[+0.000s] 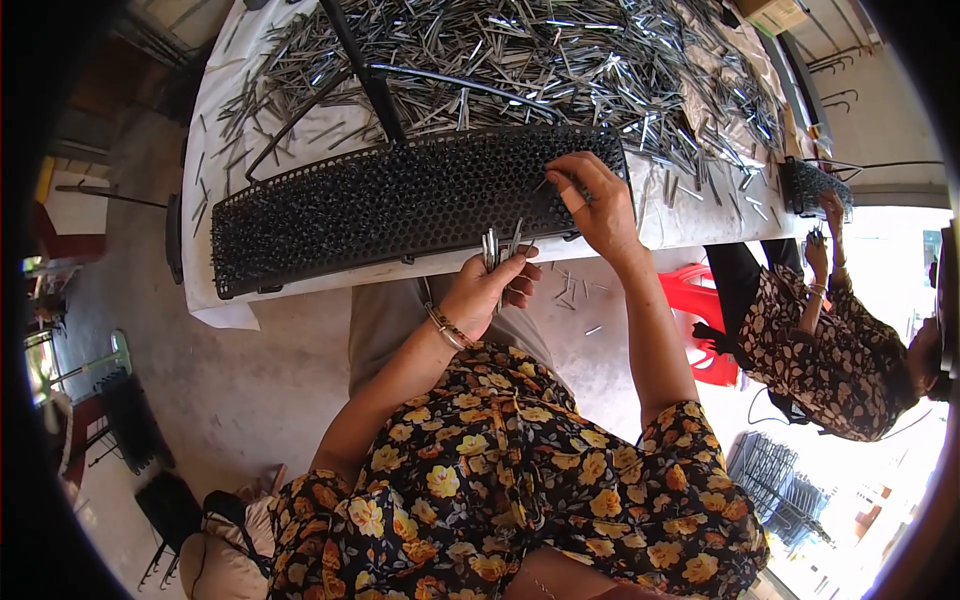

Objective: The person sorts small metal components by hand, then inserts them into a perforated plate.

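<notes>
1. Currently gripping a small bundle of thin metal strips (pixel 489 250) in the left hand (pixel 485 288), fingers curled closely around it, the upper ends poking out past the fingertips.
2. Reaching over the right part of the long black perforated tray (pixel 455 230) with the right hand (pixel 602 205), thumb and fingertips narrow and turned leftward. Cannot tell whether fully closed or pinching anything; too small to make out.
3. As for the tray, lying lengthwise along the near edge of the white-covered table (pixel 235 110), just beyond the left hand. Thickly filled at the left and along the far side, with bare holes toward the near middle and right.
4. Facing a broad heap of loose strips (pixel 620 75) beyond the tray, behind black metal bars (pixel 378 98).
5. Working well apart from a co-worker (pixel 840 350) at the right, past a red plastic seat (pixel 690 296), with both co-worker's hands near another dark tray (pixel 806 188).
</notes>
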`<action>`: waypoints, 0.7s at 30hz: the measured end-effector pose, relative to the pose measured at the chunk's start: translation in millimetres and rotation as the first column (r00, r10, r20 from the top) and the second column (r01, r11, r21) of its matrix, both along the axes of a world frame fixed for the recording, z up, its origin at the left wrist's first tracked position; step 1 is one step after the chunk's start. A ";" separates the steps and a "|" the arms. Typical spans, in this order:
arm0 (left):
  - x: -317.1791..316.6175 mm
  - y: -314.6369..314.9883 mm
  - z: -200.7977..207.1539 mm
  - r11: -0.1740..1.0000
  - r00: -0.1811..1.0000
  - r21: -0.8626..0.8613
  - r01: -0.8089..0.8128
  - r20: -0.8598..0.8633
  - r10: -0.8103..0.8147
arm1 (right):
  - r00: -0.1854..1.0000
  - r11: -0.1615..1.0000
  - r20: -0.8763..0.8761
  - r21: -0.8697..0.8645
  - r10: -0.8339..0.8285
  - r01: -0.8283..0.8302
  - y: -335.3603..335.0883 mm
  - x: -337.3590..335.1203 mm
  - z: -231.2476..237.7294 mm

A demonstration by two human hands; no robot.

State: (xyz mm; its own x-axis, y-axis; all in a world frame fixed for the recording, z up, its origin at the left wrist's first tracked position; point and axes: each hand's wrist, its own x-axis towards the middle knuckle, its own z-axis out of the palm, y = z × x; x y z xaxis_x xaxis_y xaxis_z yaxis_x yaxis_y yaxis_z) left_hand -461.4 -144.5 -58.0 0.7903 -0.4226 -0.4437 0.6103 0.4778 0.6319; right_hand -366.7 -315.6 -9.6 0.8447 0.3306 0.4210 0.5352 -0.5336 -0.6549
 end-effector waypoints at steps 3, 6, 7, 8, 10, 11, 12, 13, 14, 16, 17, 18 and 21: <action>0.8 -0.8 0.4 1.000 1.000 -0.007 0.009 -0.010 -0.009 | 1.000 1.000 -0.004 -0.015 0.021 -0.021 1.4 -4.3 2.2; 1.6 -1.0 0.8 1.000 1.000 -0.008 0.021 -0.010 -0.021 | 1.000 0.999 0.028 -0.033 -0.002 0.002 1.6 -7.8 -4.4; 1.6 -0.8 1.0 1.000 1.000 -0.003 0.024 -0.007 -0.024 | 1.000 0.999 0.027 -0.034 -0.001 0.002 1.5 -8.0 -5.6; 1.4 -0.7 1.0 1.000 1.000 -0.004 0.023 -0.008 -0.024 | 0.997 0.998 0.076 -0.070 0.013 -0.007 1.6 -8.2 -6.8; 0.7 -0.2 0.8 1.000 1.000 -0.001 0.021 -0.005 -0.021 | 0.992 0.994 0.124 -0.108 0.030 -0.016 2.3 -8.7 -7.4; 0.6 -0.1 0.6 1.000 1.000 -0.002 0.020 -0.005 -0.020 | 0.992 0.995 0.125 -0.105 0.016 -0.003 3.3 -9.3 -7.0; 0.5 0.0 -0.2 1.000 1.000 0.002 0.022 -0.004 -0.022 | 0.992 0.995 0.127 -0.102 0.003 0.010 4.2 -9.8 -6.6; 0.3 0.1 -0.6 1.000 1.000 0.006 0.024 -0.003 -0.024 | 0.992 0.995 0.127 -0.103 0.004 0.009 4.6 -10.2 -7.1; 0.2 0.1 -1.0 1.000 1.000 0.005 0.023 -0.002 -0.023 | 0.996 0.998 0.082 -0.044 -0.033 0.037 4.8 -10.5 -9.4; -0.2 0.1 -1.5 0.999 0.999 0.007 0.032 0.019 -0.032 | 0.997 0.998 0.035 0.012 -0.068 0.068 5.4 -11.7 -12.5; -0.5 0.6 -0.6 0.999 0.999 0.007 0.031 0.019 -0.031 | 0.995 0.994 0.004 0.046 -0.099 0.098 6.0 -12.8 -13.2; -0.6 1.3 0.8 0.999 0.999 -0.015 0.035 0.018 -0.035 | 0.991 0.988 -0.029 0.078 -0.128 0.130 6.6 -13.5 -14.2; 1.2 -0.8 0.3 0.998 1.000 -0.064 0.002 -0.012 -0.003 | 0.981 0.988 0.122 -0.011 -0.151 0.153 9.2 -14.5 -20.6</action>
State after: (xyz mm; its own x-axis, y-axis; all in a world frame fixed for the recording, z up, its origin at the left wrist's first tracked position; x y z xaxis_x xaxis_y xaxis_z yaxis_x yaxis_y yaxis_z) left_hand -460.3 -145.2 -57.6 0.7843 -0.4520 -0.4250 0.6185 0.5154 0.5932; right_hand -381.2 -306.4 -30.1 0.8293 0.2115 0.5172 0.5210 -0.6271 -0.5790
